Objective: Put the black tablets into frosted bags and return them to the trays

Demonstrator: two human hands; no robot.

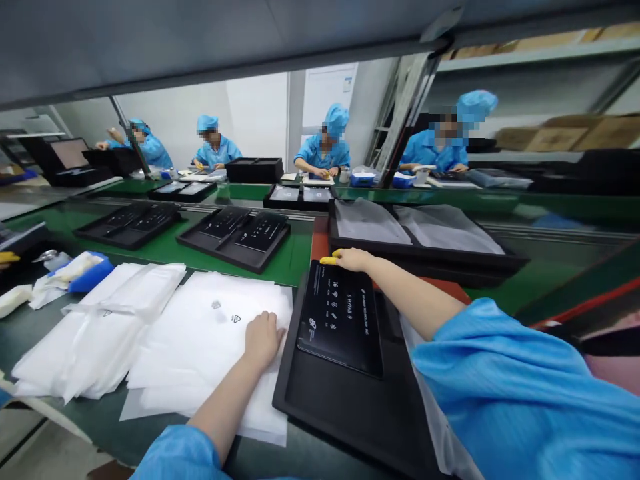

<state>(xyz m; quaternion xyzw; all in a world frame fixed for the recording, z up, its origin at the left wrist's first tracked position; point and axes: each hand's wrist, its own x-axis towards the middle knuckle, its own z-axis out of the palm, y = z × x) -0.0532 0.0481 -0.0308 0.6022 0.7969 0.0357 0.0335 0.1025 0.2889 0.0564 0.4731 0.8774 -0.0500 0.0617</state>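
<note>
I can't tell whether my right hand [353,259], at the far edge of the tablet [345,320] in the black tray [360,413], or left hand [263,339], on white bags [195,353], grips; a loose hold could scuff it.

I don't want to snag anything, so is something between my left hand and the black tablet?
Yes: the left rim of the black tray stands between your left hand, on the stacked white sheets, and the black tablet. Nothing else visible does.

Four blue-capped co-workers [327,152] are in the background, with cardboard boxes [560,138] at far right.
</note>
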